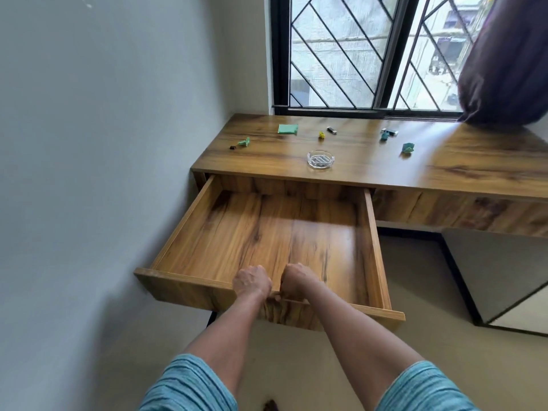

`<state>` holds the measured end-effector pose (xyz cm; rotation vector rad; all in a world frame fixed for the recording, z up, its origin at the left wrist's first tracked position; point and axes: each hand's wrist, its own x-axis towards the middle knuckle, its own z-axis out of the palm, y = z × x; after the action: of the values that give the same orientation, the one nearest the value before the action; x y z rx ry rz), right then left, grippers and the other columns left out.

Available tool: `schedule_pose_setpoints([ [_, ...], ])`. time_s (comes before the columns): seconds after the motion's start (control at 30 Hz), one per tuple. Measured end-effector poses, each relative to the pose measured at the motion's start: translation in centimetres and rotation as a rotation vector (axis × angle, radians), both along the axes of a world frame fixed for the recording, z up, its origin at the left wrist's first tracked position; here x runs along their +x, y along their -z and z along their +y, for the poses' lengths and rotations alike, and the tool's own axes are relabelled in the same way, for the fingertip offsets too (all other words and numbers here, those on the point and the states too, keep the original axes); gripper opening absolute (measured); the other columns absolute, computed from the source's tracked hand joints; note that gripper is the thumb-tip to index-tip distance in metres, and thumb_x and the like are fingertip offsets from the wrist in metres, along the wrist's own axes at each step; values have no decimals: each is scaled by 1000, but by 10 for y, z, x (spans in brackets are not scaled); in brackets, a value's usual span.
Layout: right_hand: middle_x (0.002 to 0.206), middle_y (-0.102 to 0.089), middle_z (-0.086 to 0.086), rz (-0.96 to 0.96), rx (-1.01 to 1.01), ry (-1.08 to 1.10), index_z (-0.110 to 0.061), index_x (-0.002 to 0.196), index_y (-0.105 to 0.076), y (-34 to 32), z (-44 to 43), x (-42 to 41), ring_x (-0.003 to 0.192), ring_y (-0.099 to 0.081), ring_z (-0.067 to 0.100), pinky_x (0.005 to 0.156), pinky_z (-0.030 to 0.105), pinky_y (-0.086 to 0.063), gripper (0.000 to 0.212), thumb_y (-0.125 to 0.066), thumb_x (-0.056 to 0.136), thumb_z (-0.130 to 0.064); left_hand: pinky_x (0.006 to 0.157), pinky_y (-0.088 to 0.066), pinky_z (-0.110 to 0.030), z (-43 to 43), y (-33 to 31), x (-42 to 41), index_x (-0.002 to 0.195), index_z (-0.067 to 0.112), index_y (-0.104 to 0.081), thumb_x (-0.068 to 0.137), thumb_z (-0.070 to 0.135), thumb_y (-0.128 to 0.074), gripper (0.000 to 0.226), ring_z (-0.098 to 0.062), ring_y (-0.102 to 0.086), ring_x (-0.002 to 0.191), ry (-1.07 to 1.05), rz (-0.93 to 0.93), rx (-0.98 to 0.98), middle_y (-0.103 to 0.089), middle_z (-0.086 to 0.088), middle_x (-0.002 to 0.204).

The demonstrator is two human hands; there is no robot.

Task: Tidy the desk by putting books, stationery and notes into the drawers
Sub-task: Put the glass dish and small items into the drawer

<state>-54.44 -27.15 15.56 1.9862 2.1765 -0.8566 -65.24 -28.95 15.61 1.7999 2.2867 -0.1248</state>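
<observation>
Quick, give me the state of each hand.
Left hand: closed on the drawer front.
Right hand: closed on the drawer front too.

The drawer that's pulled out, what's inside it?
Nothing that shows: the drawer has only its bare wooden bottom. The left hand and right hand grip its front edge and cover a small patch there, and the back part sits hidden under the desk.

One head-worn camera looks forward and down from above. It sits close over the open drawer point(267, 232). The table point(385, 161) and window point(370, 54) lie beyond.
</observation>
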Motion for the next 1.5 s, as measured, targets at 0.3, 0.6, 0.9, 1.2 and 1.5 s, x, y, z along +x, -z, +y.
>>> schedule_pose_setpoints([
  [0.3,91,-66,7,54,-139,-45,-7,102,-66,-13,33,30,75,-60,16,70,27,-51,28,-65,87,-31,67,-47,-26,33,-7,14,94,19,-66,94,22,-47,19,-14,-59,80,-14,20,-195,-61,0,90],
  [0.6,96,-68,7,84,110,173,-8,97,-67,-38,162,86,83,-65,21,74,33,-56,27,-69,84,-31,78,-51,-29,160,-17,58,110,8,-66,96,24,-47,29,-25,-65,98,-79,-320,-38,-66,-9,108],
  [0.9,136,-45,15,35,256,288,-9,126,-54,-47,331,118,126,-44,34,104,38,-39,57,-73,79,-35,95,-46,-33,346,-45,93,122,2,-59,93,14,-40,37,-33,-57,117,-42,-485,23,-59,-18,127],
  [1.2,143,-24,18,64,177,370,-9,141,-26,-36,432,121,134,-28,41,110,45,-30,106,-77,62,-57,105,-36,-31,432,-38,118,135,3,-50,95,9,-40,41,-33,-45,131,-56,-639,76,-50,-20,139],
  [1.5,137,-34,20,131,182,460,-5,137,-30,-31,445,110,129,-37,39,107,44,-36,99,-76,64,-54,98,-42,-26,450,-32,123,125,16,-63,90,11,-45,40,-26,-53,124,-188,-880,105,-61,-8,132],
])
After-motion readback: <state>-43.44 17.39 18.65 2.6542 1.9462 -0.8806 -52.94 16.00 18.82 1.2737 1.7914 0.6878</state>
